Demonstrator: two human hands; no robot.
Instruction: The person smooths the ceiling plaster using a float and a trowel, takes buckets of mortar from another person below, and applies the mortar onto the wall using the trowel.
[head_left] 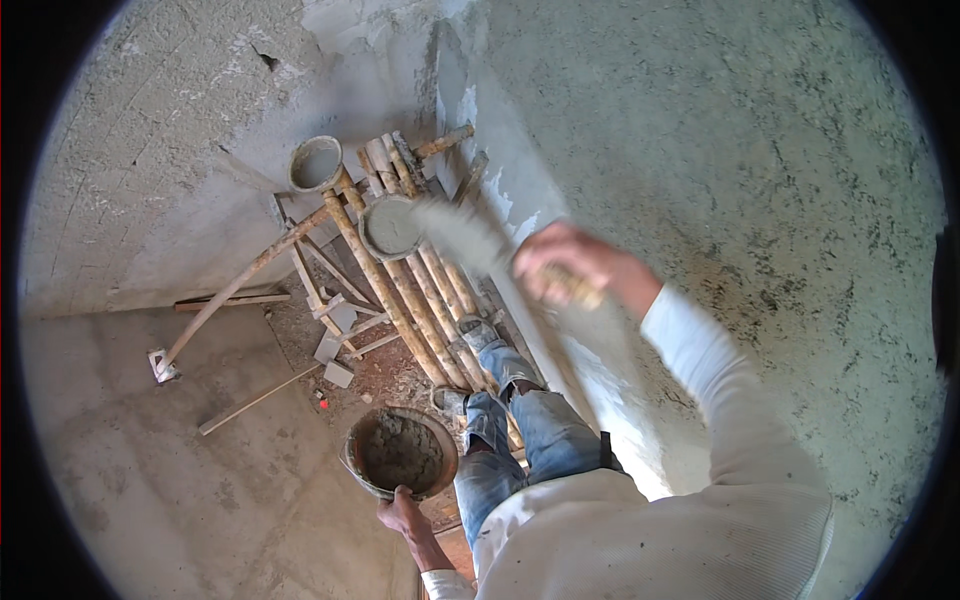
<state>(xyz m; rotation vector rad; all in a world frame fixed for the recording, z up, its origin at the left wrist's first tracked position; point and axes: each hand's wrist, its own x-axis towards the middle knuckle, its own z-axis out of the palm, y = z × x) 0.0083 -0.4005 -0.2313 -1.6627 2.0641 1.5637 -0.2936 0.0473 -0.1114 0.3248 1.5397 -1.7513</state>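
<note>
My right hand (pixel 572 262) is wrapped around the wooden handle of a trowel (pixel 462 236), raised beside the wall on the right. Motion smears its grey blade, which passes over the edge of a pail (pixel 364 236) of grey mix on the poles. Low on the left, my left hand (pixel 403 513) grips the near rim of a round bowl (pixel 447 437). Lumpy grey mortar (pixel 398 452) lies inside that bowl. The fingers under the bowl's rim are partly hidden.
I stand on a narrow platform of bamboo poles (pixel 405 305) above the floor. Another pail (pixel 344 178) stands at its far left. A long pole (pixel 245 272) slants down to the left. Rough plaster covers the right wall (pixel 760 200). Board scraps (pixel 338 375) lie below.
</note>
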